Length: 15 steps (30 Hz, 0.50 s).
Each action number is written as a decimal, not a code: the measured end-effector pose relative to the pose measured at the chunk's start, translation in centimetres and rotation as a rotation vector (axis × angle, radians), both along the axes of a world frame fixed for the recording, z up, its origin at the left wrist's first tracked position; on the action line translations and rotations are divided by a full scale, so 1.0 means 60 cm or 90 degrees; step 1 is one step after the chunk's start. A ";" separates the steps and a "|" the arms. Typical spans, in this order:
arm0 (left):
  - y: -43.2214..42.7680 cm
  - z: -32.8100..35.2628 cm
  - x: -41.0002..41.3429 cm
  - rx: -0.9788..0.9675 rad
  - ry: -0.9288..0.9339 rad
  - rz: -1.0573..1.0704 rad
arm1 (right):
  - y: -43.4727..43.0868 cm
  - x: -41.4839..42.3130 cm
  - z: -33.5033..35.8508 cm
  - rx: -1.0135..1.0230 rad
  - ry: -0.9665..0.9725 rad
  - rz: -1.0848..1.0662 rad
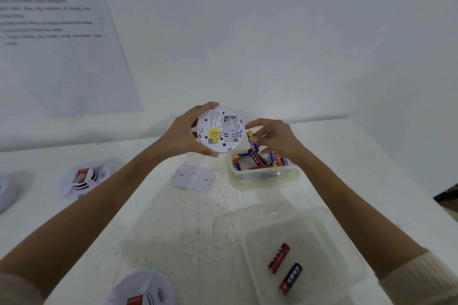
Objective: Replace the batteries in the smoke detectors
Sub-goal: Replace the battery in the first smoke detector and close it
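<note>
Closest to me, well below the open smoke detector [220,129], sits a clear tub [322,242] with a red battery [279,258] and a blue battery [291,278] lying in it. A second detector [142,290] sits low and left of the open one. My left hand [182,131] grips the open smoke detector by its edge, up off the table [186,218], its back and battery slots [231,129] turned to me. Just right of it, my right hand [275,137] pinches a battery [253,143] in its fingertips, over a small tub [262,179] of batteries. A white back plate [193,178] lies flat just below the open smoke detector. A third detector [83,178] sits far to its left.
</note>
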State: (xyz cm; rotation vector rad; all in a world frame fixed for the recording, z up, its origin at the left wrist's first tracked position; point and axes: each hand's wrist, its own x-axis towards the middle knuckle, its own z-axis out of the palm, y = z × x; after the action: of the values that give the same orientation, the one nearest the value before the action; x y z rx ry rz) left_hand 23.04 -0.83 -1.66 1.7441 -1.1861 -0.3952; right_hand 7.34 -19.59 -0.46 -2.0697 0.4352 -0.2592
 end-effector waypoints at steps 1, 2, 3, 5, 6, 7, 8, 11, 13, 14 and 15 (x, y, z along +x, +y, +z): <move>-0.001 0.000 0.000 0.000 -0.001 -0.004 | -0.001 -0.001 0.003 0.031 -0.039 -0.026; -0.001 0.000 0.000 0.000 -0.001 -0.008 | -0.002 -0.002 0.007 0.050 -0.083 -0.057; -0.002 -0.001 0.000 0.000 -0.003 -0.011 | -0.001 -0.002 0.013 0.066 -0.130 -0.090; -0.005 -0.002 -0.001 0.002 -0.022 -0.015 | 0.007 -0.001 0.026 0.107 -0.217 -0.135; -0.007 -0.002 -0.002 0.001 -0.036 -0.018 | 0.012 0.001 0.032 0.125 -0.246 -0.135; -0.008 -0.001 -0.004 -0.001 -0.047 -0.021 | 0.018 0.003 0.036 0.133 -0.264 -0.119; -0.010 0.000 -0.006 -0.005 -0.051 -0.025 | 0.024 0.006 0.037 0.127 -0.270 -0.097; -0.012 0.005 -0.010 -0.019 -0.051 -0.027 | 0.040 0.015 0.025 0.015 -0.264 -0.073; -0.012 0.005 -0.012 -0.028 -0.054 -0.022 | 0.046 0.019 0.013 -0.082 -0.257 -0.109; -0.011 0.005 -0.014 -0.036 -0.055 -0.015 | 0.046 0.020 0.009 -0.110 -0.257 -0.125; -0.011 0.006 -0.016 -0.044 -0.053 -0.006 | 0.046 0.019 0.006 -0.113 -0.261 -0.131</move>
State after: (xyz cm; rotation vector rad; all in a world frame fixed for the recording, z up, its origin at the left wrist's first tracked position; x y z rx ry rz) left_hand 22.06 -1.47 -1.32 1.7099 -1.2525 -0.2858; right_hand 8.50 -16.84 -0.08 -2.0721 0.3819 -0.8536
